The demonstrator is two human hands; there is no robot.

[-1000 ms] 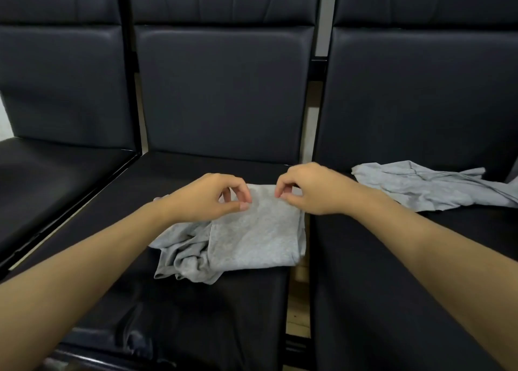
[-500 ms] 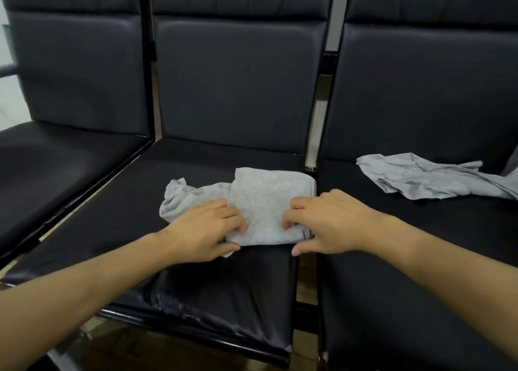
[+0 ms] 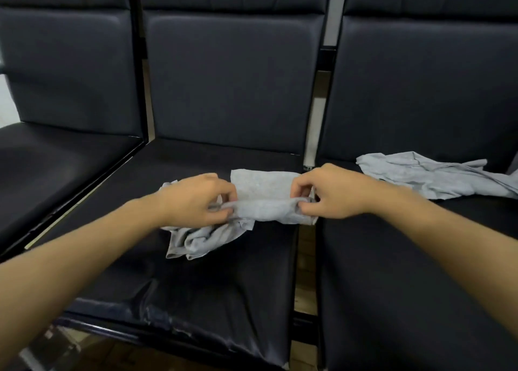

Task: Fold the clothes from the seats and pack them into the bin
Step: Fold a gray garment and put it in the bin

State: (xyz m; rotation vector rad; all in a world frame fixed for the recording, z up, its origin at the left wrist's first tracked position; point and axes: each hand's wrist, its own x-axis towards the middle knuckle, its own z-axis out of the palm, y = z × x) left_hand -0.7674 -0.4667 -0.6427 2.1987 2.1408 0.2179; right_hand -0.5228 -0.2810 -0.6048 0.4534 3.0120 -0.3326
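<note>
Here the left hand (image 3: pixel 196 199) and right hand (image 3: pixel 330 194) each pinch an end of the half-folded grey garment (image 3: pixel 263 202) on the middle seat (image 3: pixel 196 281), a second grey garment (image 3: pixel 431 177) lying on the right seat (image 3: pixel 420 286).

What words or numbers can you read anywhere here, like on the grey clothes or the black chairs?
None: no word, label, brand, number or sign can be read here.
The grey garment pinched by the left hand and right hand: plain, no print or tag showing.
The second grey garment on the right seat: plain as well.
The middle seat: bare black covering, no lettering.
</note>
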